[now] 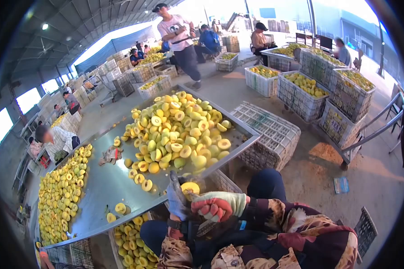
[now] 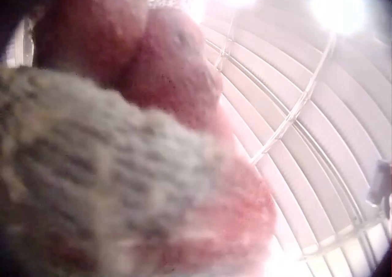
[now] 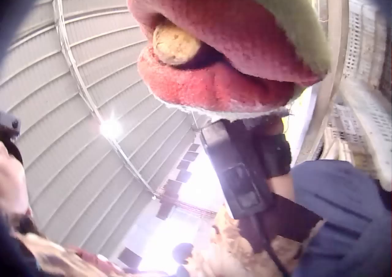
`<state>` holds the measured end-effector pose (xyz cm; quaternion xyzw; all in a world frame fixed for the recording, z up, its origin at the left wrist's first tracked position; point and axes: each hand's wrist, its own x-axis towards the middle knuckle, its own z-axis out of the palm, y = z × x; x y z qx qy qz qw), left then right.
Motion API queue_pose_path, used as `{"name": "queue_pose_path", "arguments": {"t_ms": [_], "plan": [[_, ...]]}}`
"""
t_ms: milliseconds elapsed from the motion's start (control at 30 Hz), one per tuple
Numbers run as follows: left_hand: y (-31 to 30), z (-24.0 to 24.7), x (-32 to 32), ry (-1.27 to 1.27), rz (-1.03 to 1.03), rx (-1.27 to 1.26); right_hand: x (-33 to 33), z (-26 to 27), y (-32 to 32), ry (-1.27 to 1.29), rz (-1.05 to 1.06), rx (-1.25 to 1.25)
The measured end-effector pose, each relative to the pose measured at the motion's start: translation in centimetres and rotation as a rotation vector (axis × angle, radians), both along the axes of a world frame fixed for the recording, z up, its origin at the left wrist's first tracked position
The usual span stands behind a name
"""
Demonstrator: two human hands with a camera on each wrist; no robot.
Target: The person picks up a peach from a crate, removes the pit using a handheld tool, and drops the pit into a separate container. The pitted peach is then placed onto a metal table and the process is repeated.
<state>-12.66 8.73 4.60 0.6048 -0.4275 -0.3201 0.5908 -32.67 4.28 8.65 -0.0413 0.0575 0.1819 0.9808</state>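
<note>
In the head view my left hand (image 1: 177, 198), in a grey glove, holds a yellow peach (image 1: 191, 187) at the near edge of the metal table (image 1: 103, 184). Just right of it, my right hand (image 1: 217, 207), in a green and red glove, is curled into a fist. The right wrist view shows the red glove fingers (image 3: 208, 50) wrapped round a wooden handle end (image 3: 174, 42); the rest of that tool is hidden. The left wrist view is filled by the blurred glove (image 2: 122, 148) under the shed roof.
A big heap of halved yellow peaches (image 1: 177, 132) lies on the table, and another (image 1: 60, 193) along its left edge. A crate of peaches (image 1: 130, 244) sits below the table by my knees. White crates (image 1: 274, 134) stand right, filled ones (image 1: 305, 85) behind. Other workers sit and walk beyond.
</note>
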Motion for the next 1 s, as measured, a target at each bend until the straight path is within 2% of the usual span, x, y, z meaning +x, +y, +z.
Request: {"name": "queue_pose_path", "arguments": {"t_ms": [100, 167, 233, 267, 333, 433, 500, 600, 633, 667, 700, 733, 767, 800, 833, 900, 933, 967, 1000], "plan": [[0.1, 0.7, -1.5, 0.047, 0.041, -0.047, -0.2, -0.6, 0.1, 0.0, 0.048, 0.093], [0.6, 3.4, -2.7, 0.189, 0.044, -0.054, -0.7, 2.0, 0.9, 0.097, -0.073, -0.579], [0.3, 2.5, -2.2, -0.06, 0.031, -0.122, -1.5, 5.3, 1.7, 0.195, -0.198, -1.251], [-0.2, 2.7, -2.3, 0.219, 0.007, -0.037, -1.5, 6.0, 1.7, 0.238, -0.219, -1.304], [-0.7, 1.2, -1.5, -0.255, -0.001, -0.033, -1.1, 5.0, 1.4, 0.187, -0.327, -1.698], [-1.5, 0.7, -1.4, -0.926, 0.105, -0.026, 0.2, -1.6, -1.2, -0.083, -0.494, -2.429], [-1.9, 0.6, -1.7, -1.564, 0.261, 0.092, 1.0, -6.2, -2.9, -0.436, -0.61, -3.068], [-1.3, -0.7, -2.3, -2.656, 0.462, 0.443, 0.7, 0.4, -1.3, 0.349, -0.309, -2.743], [-0.8, -1.0, -2.7, -2.336, 0.459, 0.266, 1.1, 0.6, -1.3, 0.576, -0.368, -2.796], [-0.6, -1.0, -3.1, -2.003, 0.462, 0.141, 0.3, 0.8, -1.3, 0.53, -0.531, -2.951], [-0.7, -1.0, -3.1, -1.666, 0.495, 0.047, 0.1, -1.2, -2.5, 0.391, -0.761, -3.022], [-0.6, -1.1, -2.4, -1.328, 0.556, -0.035, -0.3, -1.1, -2.5, 0.357, -0.742, -3.06], [-0.3, -1.1, -0.7, -1.149, 0.554, -0.094, 0.0, -2.3, -2.8, 0.418, -0.723, -3.019], [0.0, -1.1, 0.9, -0.97, 0.554, -0.165, 0.0, -1.1, -2.0, 0.397, -0.883, -2.805], [1.0, -1.0, 2.5, -0.942, 0.464, -0.207, 0.3, -1.9, -1.8, 0.358, -0.928, -2.707], [3.6, 2.4, 1.4, -0.684, 0.333, -0.171, 0.8, -6.9, -2.8, 0.297, -0.767, -2.779], [5.6, 3.5, 1.5, -0.602, 0.336, -0.222, 1.1, -9.0, -3.4, 0.293, -0.471, -2.785], [7.7, 4.6, 1.5, -0.521, 0.338, -0.276, 1.5, -11.5, -3.9, 0.281, -0.154, -2.807], [10.1, 4.6, 2.1, -0.679, 0.487, -0.321, 2.0, -13.3, -5.1, 0.097, 0.576, -2.863]]}}
